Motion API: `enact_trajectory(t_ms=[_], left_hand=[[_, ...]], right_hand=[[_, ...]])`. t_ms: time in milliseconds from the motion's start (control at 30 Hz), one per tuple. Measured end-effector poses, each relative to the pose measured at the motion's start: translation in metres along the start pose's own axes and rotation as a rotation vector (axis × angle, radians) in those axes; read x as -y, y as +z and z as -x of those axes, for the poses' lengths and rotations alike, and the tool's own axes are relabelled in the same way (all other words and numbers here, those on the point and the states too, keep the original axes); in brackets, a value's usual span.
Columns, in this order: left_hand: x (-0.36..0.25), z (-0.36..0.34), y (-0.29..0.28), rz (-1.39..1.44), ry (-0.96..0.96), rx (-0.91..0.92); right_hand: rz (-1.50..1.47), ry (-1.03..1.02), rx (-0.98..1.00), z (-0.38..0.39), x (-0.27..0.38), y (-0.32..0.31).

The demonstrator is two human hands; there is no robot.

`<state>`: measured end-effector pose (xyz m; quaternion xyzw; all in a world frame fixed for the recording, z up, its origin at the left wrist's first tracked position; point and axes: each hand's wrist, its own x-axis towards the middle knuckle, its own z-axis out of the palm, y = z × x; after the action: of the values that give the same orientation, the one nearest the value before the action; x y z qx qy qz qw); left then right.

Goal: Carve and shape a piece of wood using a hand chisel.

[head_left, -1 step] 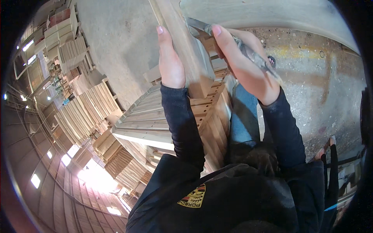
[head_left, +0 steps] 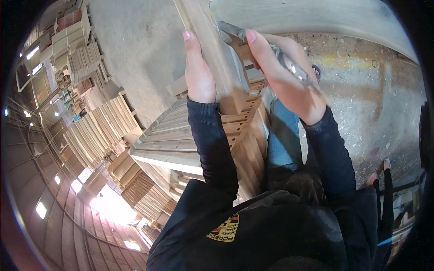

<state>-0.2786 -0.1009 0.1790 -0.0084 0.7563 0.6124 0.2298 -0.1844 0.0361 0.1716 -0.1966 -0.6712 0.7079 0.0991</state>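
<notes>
Leftward of the wooden piece (head_left: pixel 220 70), stacked timber (head_left: pixel 101 128) lines concrete floor (head_left: pixel 131 49).

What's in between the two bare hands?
In the head view, a long, pale brown wooden piece and a flat grey blade lie between the bare left hand and bare right hand.

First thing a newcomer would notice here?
Probably the two hands at top centre: the left hand against a pale wooden piece, the right hand gripping a slim tool beside it. Then the blown-out glare at lower left, and the yellow crest on the dark top at bottom centre.
</notes>
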Motion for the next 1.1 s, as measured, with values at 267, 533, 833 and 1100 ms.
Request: enact_trajectory(t_ms=[267,533,833,1100], left_hand=[[-0.003,0.003,0.005,-0.008,-0.006,0.052],[0.000,0.005,0.008,-0.075,0.107,-0.002],[0.000,0.003,0.000,-0.060,0.014,0.034],[-0.004,0.002,0.008,-0.036,-0.014,0.035]], right_hand=[[0.064,-0.116,0.049,-0.002,-0.003,-0.020],[-0.074,0.104,0.197,-0.005,0.008,-0.018],[-0.561,0.516,0.206,-0.003,0.014,-0.001],[-0.605,0.482,0.162,-0.002,0.011,0.000]])
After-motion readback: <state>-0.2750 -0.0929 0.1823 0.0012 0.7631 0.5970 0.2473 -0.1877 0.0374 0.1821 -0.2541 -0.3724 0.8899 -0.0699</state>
